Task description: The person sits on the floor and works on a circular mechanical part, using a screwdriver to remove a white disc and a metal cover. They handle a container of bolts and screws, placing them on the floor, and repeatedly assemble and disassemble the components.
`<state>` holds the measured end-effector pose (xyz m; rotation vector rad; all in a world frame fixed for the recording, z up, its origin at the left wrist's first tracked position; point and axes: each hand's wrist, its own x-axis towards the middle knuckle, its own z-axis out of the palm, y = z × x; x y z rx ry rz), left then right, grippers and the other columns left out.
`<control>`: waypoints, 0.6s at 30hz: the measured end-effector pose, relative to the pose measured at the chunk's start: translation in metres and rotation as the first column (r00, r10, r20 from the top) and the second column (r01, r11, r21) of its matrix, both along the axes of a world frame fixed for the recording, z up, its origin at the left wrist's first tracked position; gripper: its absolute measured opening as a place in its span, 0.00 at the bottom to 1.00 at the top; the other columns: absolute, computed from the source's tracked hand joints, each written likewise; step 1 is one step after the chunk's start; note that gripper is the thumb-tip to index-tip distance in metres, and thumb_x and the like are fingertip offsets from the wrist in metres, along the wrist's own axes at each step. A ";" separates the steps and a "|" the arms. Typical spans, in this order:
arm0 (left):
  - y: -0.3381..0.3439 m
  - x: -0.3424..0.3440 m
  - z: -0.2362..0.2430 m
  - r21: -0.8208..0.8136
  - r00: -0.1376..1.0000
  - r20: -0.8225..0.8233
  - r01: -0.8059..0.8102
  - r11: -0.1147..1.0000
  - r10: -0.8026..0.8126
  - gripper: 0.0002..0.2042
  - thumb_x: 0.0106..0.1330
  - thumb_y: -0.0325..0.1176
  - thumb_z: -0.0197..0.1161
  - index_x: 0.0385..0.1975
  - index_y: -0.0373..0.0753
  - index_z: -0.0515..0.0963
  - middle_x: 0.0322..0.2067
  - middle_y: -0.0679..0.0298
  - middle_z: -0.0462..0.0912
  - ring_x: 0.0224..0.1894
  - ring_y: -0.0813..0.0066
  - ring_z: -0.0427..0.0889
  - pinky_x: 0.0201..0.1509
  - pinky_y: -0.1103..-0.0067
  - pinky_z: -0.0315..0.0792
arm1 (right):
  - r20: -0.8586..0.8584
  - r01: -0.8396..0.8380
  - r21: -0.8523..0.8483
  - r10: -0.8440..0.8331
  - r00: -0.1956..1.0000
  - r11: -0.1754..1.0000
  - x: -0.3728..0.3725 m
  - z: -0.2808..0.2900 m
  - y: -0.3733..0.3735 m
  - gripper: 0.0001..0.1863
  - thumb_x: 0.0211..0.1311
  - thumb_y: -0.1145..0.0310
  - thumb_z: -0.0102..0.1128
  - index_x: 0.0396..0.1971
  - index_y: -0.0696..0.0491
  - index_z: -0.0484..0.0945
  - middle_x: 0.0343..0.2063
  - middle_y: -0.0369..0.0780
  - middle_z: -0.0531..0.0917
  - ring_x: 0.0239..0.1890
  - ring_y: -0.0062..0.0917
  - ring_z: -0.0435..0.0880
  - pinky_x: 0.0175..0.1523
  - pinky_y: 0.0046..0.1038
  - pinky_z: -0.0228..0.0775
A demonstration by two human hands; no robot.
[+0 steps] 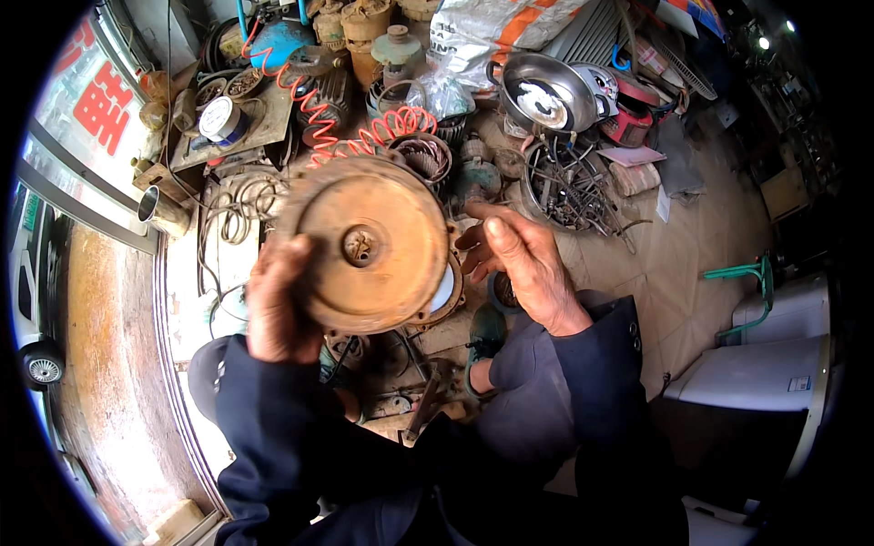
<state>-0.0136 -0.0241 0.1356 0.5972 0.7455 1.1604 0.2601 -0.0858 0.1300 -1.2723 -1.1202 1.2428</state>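
A round, rusty brown metal cover (pixel 401 259), with a small hub hole in its middle and lugs around its rim, is held up in front of me. My left hand (pixel 278 300) grips its left edge, thumb on the face; the fingers behind are hidden. Just off its right edge, my right hand (pixel 528 264) is raised with fingers apart and nothing in it. Below the cover's lower right side shows part of another rusty rim with a pale blue-white surface; whether the two are joined I cannot tell.
Beyond the cover lies a coiled red air hose (pixel 401 120) among old motor parts. A steel pan (pixel 537 91) stands near a basin of metal scraps (pixel 569 187). At left are a low bench (pixel 264 114) with a white tub (pixel 221 121) and a metal cup (pixel 164 211). White appliances (pixel 756 373) stand right.
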 end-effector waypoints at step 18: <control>-0.005 0.056 -0.119 -0.085 0.946 -0.325 -0.051 0.995 0.021 0.23 0.79 0.38 0.62 0.63 0.27 0.71 0.47 0.65 0.81 0.47 0.82 0.76 0.53 0.84 0.72 | 0.575 0.114 -0.142 -0.012 0.818 0.983 -0.003 -0.047 -0.001 0.17 0.68 0.63 0.64 0.40 0.66 0.80 0.27 0.55 0.84 0.30 0.37 0.85 0.41 0.40 0.75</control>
